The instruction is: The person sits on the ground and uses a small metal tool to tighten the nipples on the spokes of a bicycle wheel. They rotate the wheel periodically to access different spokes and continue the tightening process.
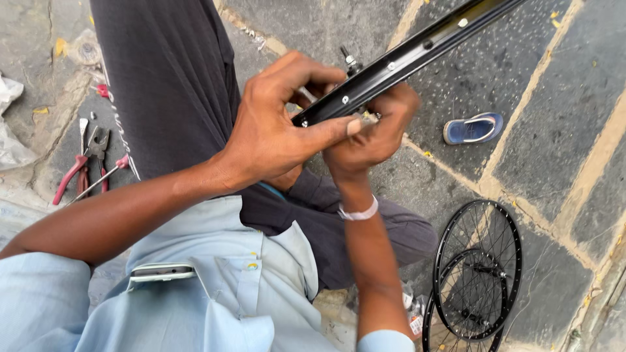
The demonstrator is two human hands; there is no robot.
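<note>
small red-and-white packet lies beside the stacked wheels.

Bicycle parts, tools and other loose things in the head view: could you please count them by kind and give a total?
Black bicycle rim held in both hands: 1
Spoked black wheels on the ground: 2, larger and smaller
Red-handled pliers: 1
Red-handled screwdriver: 1
Blue sandal: 1
Phone in shirt pocket: 1
Total: 7
</note>
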